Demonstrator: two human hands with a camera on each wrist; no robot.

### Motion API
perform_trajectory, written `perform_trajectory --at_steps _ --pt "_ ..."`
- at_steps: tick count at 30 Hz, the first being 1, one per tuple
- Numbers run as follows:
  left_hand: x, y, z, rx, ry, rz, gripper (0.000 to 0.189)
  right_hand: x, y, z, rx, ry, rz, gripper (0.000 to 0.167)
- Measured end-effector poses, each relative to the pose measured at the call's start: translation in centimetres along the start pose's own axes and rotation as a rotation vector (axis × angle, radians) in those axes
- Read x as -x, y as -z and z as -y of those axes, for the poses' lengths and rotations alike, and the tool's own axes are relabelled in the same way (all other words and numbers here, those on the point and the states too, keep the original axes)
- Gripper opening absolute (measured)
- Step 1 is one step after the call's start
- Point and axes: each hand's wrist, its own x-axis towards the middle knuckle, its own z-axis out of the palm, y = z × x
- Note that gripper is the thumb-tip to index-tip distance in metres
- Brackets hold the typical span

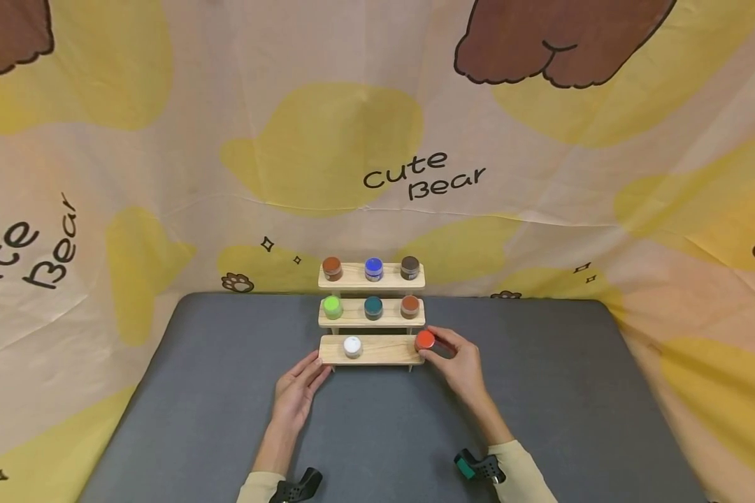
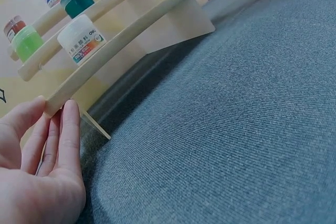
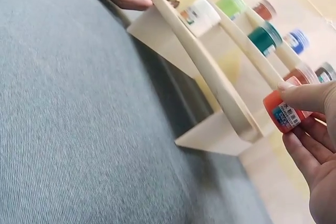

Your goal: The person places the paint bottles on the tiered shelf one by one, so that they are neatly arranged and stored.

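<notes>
A three-tier wooden rack (image 1: 386,351) stands on the grey table. My left hand (image 1: 294,395) pinches the left end of its lowest shelf, thumb on top and fingers beneath in the left wrist view. Between the thumb and fingers of my right hand (image 1: 462,363) is a red-orange paint jar (image 3: 285,109), held at the right end of that same shelf. Toward the shelf's left side sits a white paint jar (image 2: 81,39). On the middle tier are light green (image 1: 332,307), teal (image 1: 373,307) and brown (image 1: 410,306) jars.
The top tier carries a reddish-brown jar (image 1: 331,268), a blue jar (image 1: 374,269) and a dark brown jar (image 1: 410,267). Behind the table (image 1: 226,391) hangs a printed cloth (image 1: 327,154) with yellow patches and bear drawings. Each wrist wears a dark band.
</notes>
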Motion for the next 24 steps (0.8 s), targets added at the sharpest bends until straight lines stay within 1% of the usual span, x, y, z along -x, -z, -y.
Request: perform_trajectory --at_steps 3,5,8,10,13,16,21,24 --pt "0.0 0.0 0.0 0.011 0.006 -0.001 0.051 -0.1 -0.6 -1.1 0.005 0.002 0.020 0.045" --pt "-0.1 0.1 0.1 0.007 0.008 0.005 0.052 -0.2 -1.0 -1.9 0.003 -0.006 0.050 0.045" --pt "-0.1 0.1 0.1 0.003 0.008 0.007 0.053 -0.2 -1.5 -2.2 -0.006 0.002 0.102 0.045" --pt "-0.1 0.2 0.1 -0.006 0.006 0.011 0.054 -0.3 -1.7 -2.2 -0.027 0.003 0.116 0.045" --pt "-0.1 0.2 0.1 -0.001 0.006 0.010 0.054 -0.3 -2.2 -2.1 -0.032 0.004 0.100 0.045" --pt "0.0 0.2 0.1 0.004 0.004 0.009 0.053 -0.4 -2.6 -2.1 -0.050 -0.020 0.087 0.045" --pt "-0.1 0.2 0.1 0.005 0.004 -0.006 0.052 -0.4 -3.5 -2.0 -0.110 -0.047 0.109 0.046" --pt "-0.1 0.2 0.1 -0.003 0.007 -0.005 0.051 -0.4 -3.7 -0.7 -0.101 -0.057 0.115 0.045"
